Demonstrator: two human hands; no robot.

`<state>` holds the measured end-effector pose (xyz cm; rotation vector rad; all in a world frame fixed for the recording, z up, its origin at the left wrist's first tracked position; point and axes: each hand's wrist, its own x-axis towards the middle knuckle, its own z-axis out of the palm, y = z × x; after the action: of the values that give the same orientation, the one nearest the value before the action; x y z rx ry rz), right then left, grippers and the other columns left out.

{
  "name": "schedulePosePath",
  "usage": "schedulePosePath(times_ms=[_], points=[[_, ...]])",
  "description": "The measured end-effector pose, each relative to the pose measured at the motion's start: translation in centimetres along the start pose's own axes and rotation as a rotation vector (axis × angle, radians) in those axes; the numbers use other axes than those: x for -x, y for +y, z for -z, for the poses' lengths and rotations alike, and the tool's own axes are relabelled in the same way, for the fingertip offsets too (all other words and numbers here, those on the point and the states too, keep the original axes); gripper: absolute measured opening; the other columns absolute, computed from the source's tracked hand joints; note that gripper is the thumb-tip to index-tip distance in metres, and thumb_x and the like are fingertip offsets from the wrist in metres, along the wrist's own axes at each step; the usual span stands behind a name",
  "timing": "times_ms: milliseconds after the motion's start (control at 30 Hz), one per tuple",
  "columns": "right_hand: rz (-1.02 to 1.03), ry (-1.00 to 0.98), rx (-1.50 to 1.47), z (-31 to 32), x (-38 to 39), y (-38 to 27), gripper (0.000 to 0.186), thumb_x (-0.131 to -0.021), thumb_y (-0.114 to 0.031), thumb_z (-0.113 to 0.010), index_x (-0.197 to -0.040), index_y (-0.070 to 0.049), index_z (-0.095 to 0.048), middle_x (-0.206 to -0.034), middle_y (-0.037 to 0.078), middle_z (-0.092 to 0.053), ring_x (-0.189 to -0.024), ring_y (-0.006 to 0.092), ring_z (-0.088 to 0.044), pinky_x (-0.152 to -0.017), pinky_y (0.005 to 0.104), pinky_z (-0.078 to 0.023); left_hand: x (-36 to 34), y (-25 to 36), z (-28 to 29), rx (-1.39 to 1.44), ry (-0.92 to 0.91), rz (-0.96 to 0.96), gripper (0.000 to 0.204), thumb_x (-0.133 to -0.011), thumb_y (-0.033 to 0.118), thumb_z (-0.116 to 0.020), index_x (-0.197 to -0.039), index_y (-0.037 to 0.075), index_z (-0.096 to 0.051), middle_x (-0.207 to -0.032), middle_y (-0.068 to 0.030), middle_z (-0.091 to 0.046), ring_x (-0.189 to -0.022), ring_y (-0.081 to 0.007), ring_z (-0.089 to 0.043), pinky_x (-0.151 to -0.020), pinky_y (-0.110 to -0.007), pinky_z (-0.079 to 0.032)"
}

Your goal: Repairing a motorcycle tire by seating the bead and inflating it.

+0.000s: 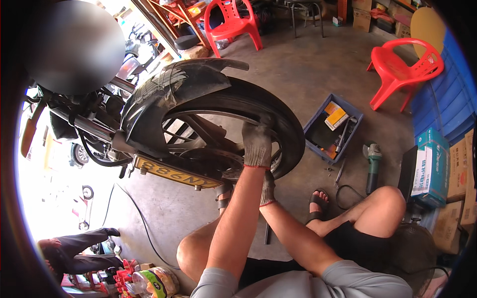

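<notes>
A motorcycle front wheel (291,136) with a black tyre, spokes and brake disc is raised before me, under a cracked black mudguard (149,99), with a yellow plate (176,171) below. My left hand (257,141), in a grey knit glove, grips the wheel's rim near its right side. My right hand (267,191), also gloved, is lower, beside the wheel behind my left forearm; its fingers are mostly hidden.
A blue crate (313,149) holds tools, with a green angle grinder (371,174) beside it. Red chairs (402,69) (231,30) stand behind. Cartons (447,228) line the right. Cables (141,216) cross the floor; another person's legs (89,238) are at lower left.
</notes>
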<state>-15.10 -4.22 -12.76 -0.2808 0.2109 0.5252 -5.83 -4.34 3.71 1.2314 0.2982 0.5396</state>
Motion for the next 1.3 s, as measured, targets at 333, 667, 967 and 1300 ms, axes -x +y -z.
schedulePosePath(times_ms=[333,667,967,1300], points=[[0.081,0.123,-0.014,3.1,-2.6,0.7,0.044,-0.094,-0.039,-0.049,-0.127,-0.009,-0.047,-0.124,0.013,-0.053,-0.110,0.0272,-0.054,-0.094,0.0423,-0.044,-0.8,-1.0,1.1,-0.209,-0.070,-0.077,0.013,-0.081,0.005,-0.061,-0.092,-0.001,-0.059,-0.077,-0.0071,-0.062,-0.066,-0.0190,-0.061,-0.055,-0.030,-0.048],[-0.115,-0.515,-0.185,5.7,-0.4,-0.3,0.045,-0.100,-0.035,-0.032,-0.133,-0.006,-0.040,-0.134,0.012,-0.047,-0.122,0.0246,-0.044,-0.104,0.0371,-0.032,-0.4,-0.7,1.2,-0.082,-0.042,-0.093,0.015,-0.083,0.012,-0.058,-0.088,-0.002,-0.059,-0.070,-0.0072,-0.060,-0.055,-0.0160,-0.058,-0.047,-0.027,-0.044],[-0.411,-0.315,-0.129,7.4,4.2,3.6,0.045,-0.099,-0.037,-0.036,-0.133,-0.009,-0.041,-0.133,0.010,-0.047,-0.121,0.0239,-0.046,-0.104,0.0368,-0.033,-0.7,-0.6,2.0,-0.140,-0.030,-0.245,0.043,-0.077,0.018,-0.065,-0.111,-0.004,-0.053,-0.103,-0.0206,-0.064,-0.100,-0.0331,-0.061,-0.085,-0.038,-0.048],[-0.390,0.151,0.119,2.0,10.2,-3.5,0.037,-0.097,-0.043,-0.039,-0.114,-0.013,-0.052,-0.107,0.006,-0.058,-0.099,0.0212,-0.056,-0.087,0.0350,-0.042,0.4,0.8,1.0,-0.031,0.010,-0.104,0.020,-0.084,0.021,-0.062,-0.083,0.002,-0.060,-0.064,-0.0036,-0.057,-0.053,-0.0143,-0.055,-0.048,-0.028,-0.042]])
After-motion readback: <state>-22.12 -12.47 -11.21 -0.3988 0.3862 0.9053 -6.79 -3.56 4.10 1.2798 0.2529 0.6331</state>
